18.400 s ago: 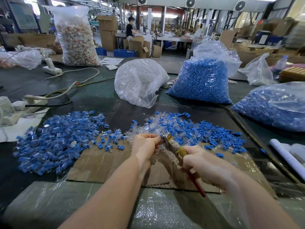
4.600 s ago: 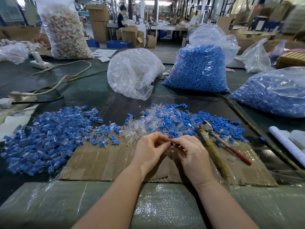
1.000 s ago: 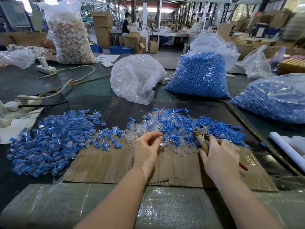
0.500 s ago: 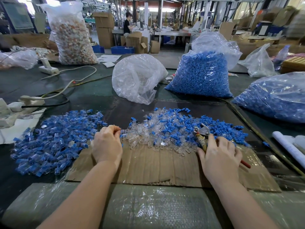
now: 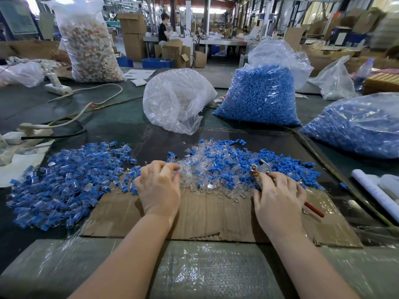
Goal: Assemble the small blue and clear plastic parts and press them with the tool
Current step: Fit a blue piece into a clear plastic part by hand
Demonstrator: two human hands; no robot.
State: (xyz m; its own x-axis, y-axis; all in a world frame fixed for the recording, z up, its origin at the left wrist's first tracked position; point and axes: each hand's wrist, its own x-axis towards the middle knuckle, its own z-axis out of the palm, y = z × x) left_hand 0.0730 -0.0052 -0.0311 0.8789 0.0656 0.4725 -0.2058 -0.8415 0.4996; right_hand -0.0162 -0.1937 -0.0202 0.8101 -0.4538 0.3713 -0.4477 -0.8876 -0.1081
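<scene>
A mixed pile of loose clear shells (image 5: pixel 203 180) and small blue plugs (image 5: pixel 287 167) lies along the far edge of a cardboard sheet (image 5: pixel 216 216). To the left spreads a heap of joined blue-and-clear pieces (image 5: pixel 71 175). My left hand (image 5: pixel 158 186) reaches into the left edge of the clear shells with bent fingers; what its fingertips hold is hidden. My right hand (image 5: pixel 278 195) lies over the pliers-like tool (image 5: pixel 261 168), fingers spread. The tool's metal head shows at my index fingertip and one red handle pokes out to the right.
Behind the piles stand a crumpled clear bag (image 5: pixel 174 100), a full bag of blue plugs (image 5: pixel 259 96) and another blue-filled bag (image 5: pixel 354 126) at right. Cables and a power strip (image 5: pixel 58 88) lie at left. White rolls (image 5: pixel 375 190) sit at the right edge.
My left hand has swung from the heap of joined pieces back right to the clear shells. My right hand has stayed on the tool.
</scene>
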